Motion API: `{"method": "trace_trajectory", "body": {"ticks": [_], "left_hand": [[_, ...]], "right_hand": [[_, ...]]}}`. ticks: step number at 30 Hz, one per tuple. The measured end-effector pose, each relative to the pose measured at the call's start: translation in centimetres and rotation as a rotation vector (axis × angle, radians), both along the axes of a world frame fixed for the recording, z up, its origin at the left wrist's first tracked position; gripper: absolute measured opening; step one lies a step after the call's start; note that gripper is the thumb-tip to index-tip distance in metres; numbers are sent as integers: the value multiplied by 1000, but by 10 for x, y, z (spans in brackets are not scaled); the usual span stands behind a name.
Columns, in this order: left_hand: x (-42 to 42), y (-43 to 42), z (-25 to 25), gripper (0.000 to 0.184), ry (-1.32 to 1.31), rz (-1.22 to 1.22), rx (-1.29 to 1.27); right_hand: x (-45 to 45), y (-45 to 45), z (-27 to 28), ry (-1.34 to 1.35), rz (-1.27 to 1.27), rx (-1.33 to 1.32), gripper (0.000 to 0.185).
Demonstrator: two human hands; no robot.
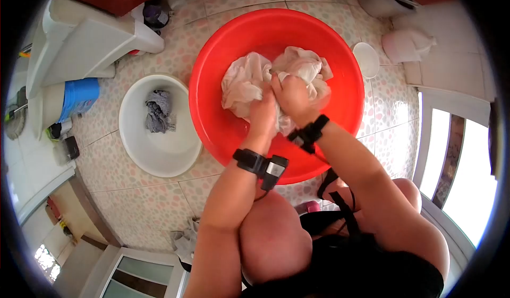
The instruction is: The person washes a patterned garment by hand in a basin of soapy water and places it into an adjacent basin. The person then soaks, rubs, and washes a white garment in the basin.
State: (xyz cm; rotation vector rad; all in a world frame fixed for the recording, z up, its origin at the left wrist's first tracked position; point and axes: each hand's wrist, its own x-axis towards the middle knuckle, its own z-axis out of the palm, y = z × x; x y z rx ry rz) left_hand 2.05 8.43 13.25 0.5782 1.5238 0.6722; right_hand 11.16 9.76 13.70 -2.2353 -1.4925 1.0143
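Note:
A wet white cloth garment point(247, 77) lies bunched in a large red basin point(212, 117) on the floor. My left hand point(264, 112) is closed on the near middle of the fabric. Close beside it, my right hand point(292, 93) is closed on another fold of the same garment. The two hands almost touch, and the cloth spreads out to both sides of them. What kind of garment it is, I cannot make out. Black straps with small devices sit on both wrists.
Left of the red basin stands a white basin point(159, 160) holding a grey patterned cloth point(158, 112). A small white bowl point(366, 60) and a pale pink jug point(406, 45) are at the right. A blue container point(79, 99) stands at the far left on the tiled floor's edge.

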Motion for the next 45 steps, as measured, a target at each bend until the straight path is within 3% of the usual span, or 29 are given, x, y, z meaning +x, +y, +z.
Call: {"method": "trace_trajectory", "body": {"ticks": [1,3,4,5,7,8,11,13,15,16,19,20,21,23,24,25,27,28,29,31,32,35,36,37,38,40,42,44,45], "left_hand": [[-8,7,7,39,-6,4,1],[-23,14,16,51,-384,172,-76],[-22,10,26,51,-510,197,-22],[-15,4,4,51,-508,192,-15],[0,-16,-60,41,56,-49,209],[7,-6,-1,41,-14,137,126],[-25,14,16,51,-264,107,-29],[-25,11,6,53,-459,184,-84],[2,-11,-27,51,-52,63,206],[10,-19,-35,50,145,0,341],[-17,8,3,56,-82,-20,39],[-23,11,11,55,-371,165,-55],[-22,9,4,55,-369,164,-48],[-7,-12,-18,50,116,-78,183],[45,-24,24,47,611,212,475],[35,-17,32,47,606,208,471],[-10,10,35,48,-22,-4,-151],[-24,6,18,48,-367,152,-50],[-22,3,11,48,-365,151,-47],[-9,-5,-1,49,-132,186,66],[-1,-15,-29,47,58,115,164],[-9,1,22,45,-48,23,76],[-22,7,22,46,-296,152,-113],[-22,3,17,46,-292,154,-116],[-18,0,7,45,-266,148,-52],[-10,-10,4,44,-44,-6,110],[-10,2,17,46,-78,-29,33],[-19,4,17,46,-248,75,78],[-23,7,13,46,-384,187,219]], "right_hand": [[-6,-6,1,-6,4,1,36],[-25,-34,9,42,183,600,43],[-30,-36,17,-146,207,640,35],[-26,-28,27,-144,203,647,35],[-7,-5,32,-139,86,211,36],[3,-3,-5,-83,190,369,32],[-27,-29,22,152,133,481,37],[-30,-32,26,72,188,529,35],[-13,-18,43,-372,222,426,35],[8,-9,-3,-130,216,236,34],[-14,-28,-3,105,117,440,41],[-32,-35,3,153,45,752,48],[-25,-32,-5,156,45,760,48],[-1,-20,-33,-172,278,171,35],[4,-6,-21,-43,8,216,37],[2,-9,-8,-48,5,211,37],[-17,-22,13,224,-75,195,37],[-32,-36,10,228,38,606,41],[-33,-43,5,94,121,642,40],[-15,-20,17,130,189,-207,35],[-12,-10,19,133,185,-211,35],[-13,-5,21,83,-31,-202,34],[-26,-26,20,71,44,233,33],[-35,-40,17,60,113,667,38],[-30,-38,11,-12,161,727,35],[3,-22,-31,38,64,630,35],[13,-10,-31,84,-27,525,35],[11,-3,-6,697,-647,133,39],[12,-5,-5,697,-647,139,39]]}}
